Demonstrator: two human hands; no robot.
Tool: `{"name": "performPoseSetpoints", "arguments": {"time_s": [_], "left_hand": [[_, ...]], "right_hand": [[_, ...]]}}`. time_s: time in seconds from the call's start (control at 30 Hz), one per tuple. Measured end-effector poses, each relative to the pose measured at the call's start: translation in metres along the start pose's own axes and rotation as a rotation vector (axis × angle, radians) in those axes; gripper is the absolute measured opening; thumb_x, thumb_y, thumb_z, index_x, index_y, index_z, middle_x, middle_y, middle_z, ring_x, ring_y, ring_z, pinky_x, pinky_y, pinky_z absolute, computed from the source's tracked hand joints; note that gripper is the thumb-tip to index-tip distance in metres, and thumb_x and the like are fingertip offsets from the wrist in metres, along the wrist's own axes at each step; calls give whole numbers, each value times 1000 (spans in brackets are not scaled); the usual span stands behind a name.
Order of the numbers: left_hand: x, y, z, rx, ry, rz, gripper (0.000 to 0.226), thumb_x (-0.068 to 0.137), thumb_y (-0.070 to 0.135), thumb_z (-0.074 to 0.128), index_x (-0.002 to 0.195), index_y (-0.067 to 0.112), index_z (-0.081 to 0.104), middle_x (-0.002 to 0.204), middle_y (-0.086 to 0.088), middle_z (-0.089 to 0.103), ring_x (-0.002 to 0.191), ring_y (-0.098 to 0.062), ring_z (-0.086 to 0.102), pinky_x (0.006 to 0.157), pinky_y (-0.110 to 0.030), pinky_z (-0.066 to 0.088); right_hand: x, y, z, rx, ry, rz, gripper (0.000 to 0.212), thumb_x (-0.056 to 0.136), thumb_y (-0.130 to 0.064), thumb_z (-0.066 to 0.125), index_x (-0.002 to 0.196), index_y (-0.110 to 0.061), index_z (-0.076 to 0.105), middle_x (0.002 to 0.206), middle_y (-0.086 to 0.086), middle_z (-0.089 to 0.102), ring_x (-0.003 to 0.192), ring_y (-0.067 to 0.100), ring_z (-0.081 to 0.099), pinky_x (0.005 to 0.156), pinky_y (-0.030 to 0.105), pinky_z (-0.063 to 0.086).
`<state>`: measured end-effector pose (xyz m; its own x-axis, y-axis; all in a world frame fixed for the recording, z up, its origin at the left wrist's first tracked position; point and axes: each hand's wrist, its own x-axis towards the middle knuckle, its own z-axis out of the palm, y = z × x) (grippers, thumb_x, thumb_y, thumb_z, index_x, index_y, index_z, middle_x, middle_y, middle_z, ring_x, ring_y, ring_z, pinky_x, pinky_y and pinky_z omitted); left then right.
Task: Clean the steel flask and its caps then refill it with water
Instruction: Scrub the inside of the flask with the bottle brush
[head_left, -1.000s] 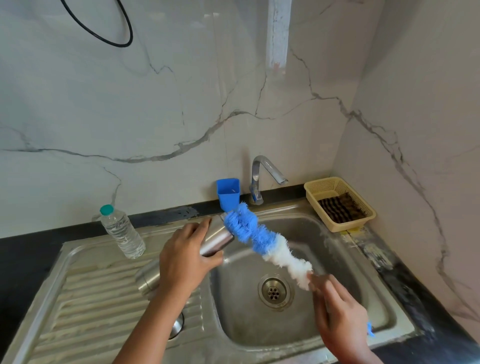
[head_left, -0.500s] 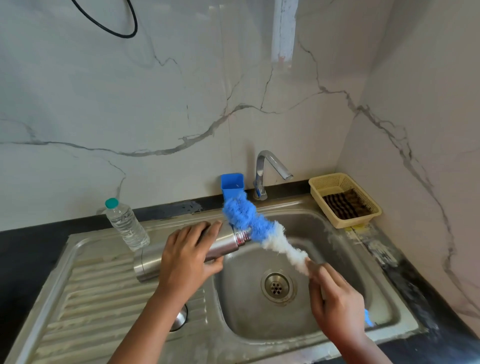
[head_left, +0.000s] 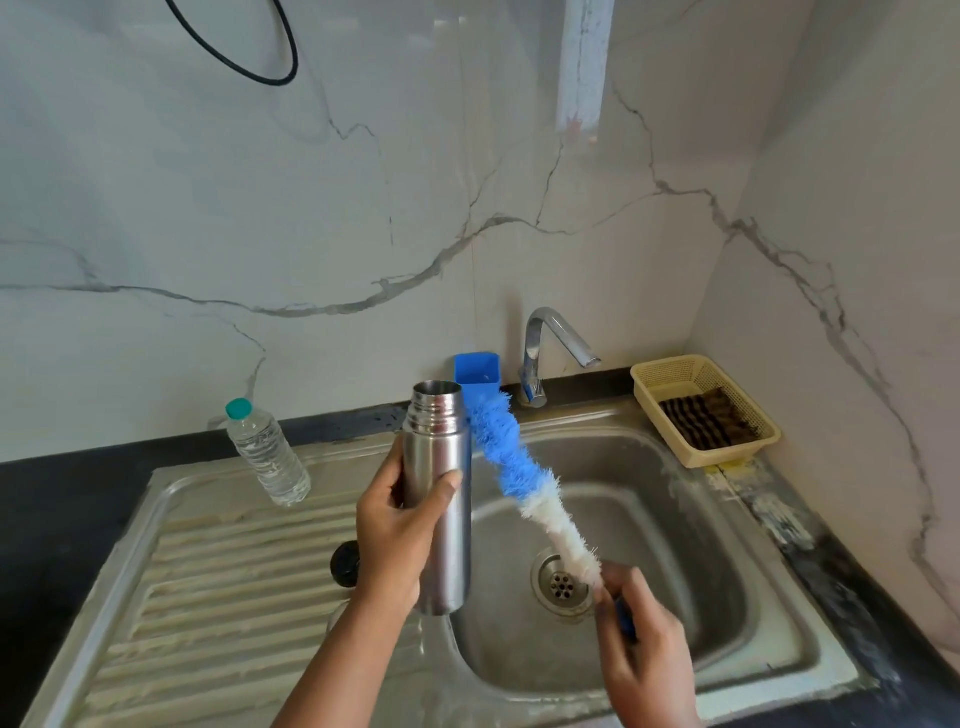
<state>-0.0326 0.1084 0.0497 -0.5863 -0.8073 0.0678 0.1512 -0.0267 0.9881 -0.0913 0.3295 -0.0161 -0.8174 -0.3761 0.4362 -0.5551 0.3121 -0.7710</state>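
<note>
Steel flask (head_left: 439, 493) upright over sink (head_left: 727, 613) left rim, mouth open (contents not visible), left hand (head_left: 397, 540) wrapped round its body. Right hand (head_left: 641, 660) closed on bottle brush (head_left: 524, 478) handle, bristles beside flask neck. Plastic water bottle (head_left: 267, 452), capped, at drainboard's back edge. Yellow basket (head_left: 675, 371) holding striped cloth (head_left: 709, 418), back right corner.

The left hand (head_left: 400, 525) hides part of a dark cap (head_left: 345, 563), the brush (head_left: 524, 478) handle is largely buried in the blurred right hand (head_left: 641, 654), and the basket (head_left: 670, 374) contents are perhaps a striped cloth.
</note>
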Motion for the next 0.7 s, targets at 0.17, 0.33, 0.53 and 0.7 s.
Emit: {"name": "performPoseSetpoints", "arguments": {"time_s": [0.17,0.33,0.53,0.7], "left_hand": [[16,8,4,-330,213,-277,25,86,25,70,110,23,67,94,0,68,86,-21,65,72,-39,56],[12,1,7,-379,120,-333,29,81,32,69,108,24,65,92,-2,69,84,-21,67,75,-43,56],[29,7,-2,-535,268,-300,35,82,37,68,115,24,63,105,-1,69,102,-21,66,79,-37,55],[35,3,-22,-561,396,-218,29,91,27,64,120,28,60,106,3,66,107,-19,62,88,-40,53]], "right_hand": [[-22,5,2,-50,-51,-48,39,79,-10,62,105,-38,62,98,-27,65,58,0,53,59,9,43],[-3,5,7,-63,-30,-168,33,87,-19,52,114,-37,59,102,-22,61,59,11,51,56,13,43],[-19,27,-10,-141,-118,-209,36,93,-22,42,122,-37,57,109,-23,58,60,-1,51,58,9,44],[-24,48,-13,-278,-136,-101,32,90,-25,43,116,-39,53,98,-18,63,60,10,58,54,15,47]]}}
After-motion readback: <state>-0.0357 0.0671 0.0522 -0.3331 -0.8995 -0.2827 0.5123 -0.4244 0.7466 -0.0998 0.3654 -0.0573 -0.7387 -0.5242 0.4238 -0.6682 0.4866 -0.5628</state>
